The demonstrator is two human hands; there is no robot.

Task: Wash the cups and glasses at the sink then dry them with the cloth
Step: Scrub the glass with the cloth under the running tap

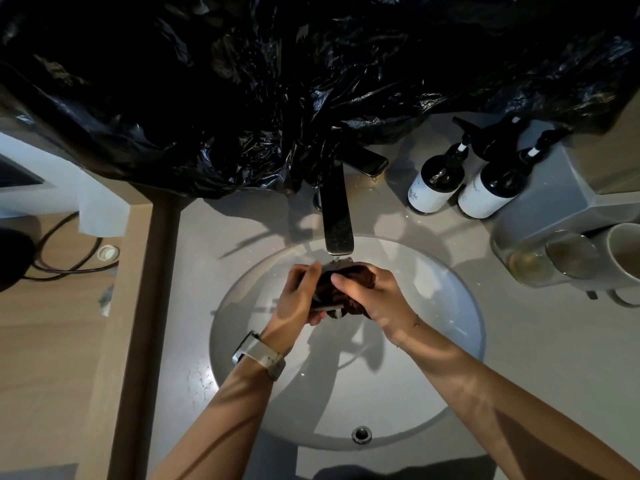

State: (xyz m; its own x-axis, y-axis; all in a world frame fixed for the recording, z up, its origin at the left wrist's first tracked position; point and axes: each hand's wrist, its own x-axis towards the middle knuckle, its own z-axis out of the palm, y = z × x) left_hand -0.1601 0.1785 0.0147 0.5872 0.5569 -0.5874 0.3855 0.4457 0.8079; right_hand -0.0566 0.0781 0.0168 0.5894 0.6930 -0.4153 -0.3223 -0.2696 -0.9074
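Note:
Over the round white sink point(450, 306), under the dark tap point(337, 216), both my hands hold a dark brown bunched cloth point(349, 282). My left hand point(298, 296) grips its left side, with a watch on the wrist. My right hand point(374, 296) wraps round its right side, thumb on top. A thin stream of water drops from the spout onto the cloth. What lies inside the cloth is hidden. On the counter at the right stand two clear glasses point(530, 261) point(571, 254) and a white mug point(627, 254).
Two dark pump bottles point(436, 181) point(491, 188) stand behind the sink at the right. Black plastic sheeting point(277, 81) covers the wall above the tap. A wooden surface point(52, 341) with a black cable lies to the left. A grey box point(554, 192) stands at the right.

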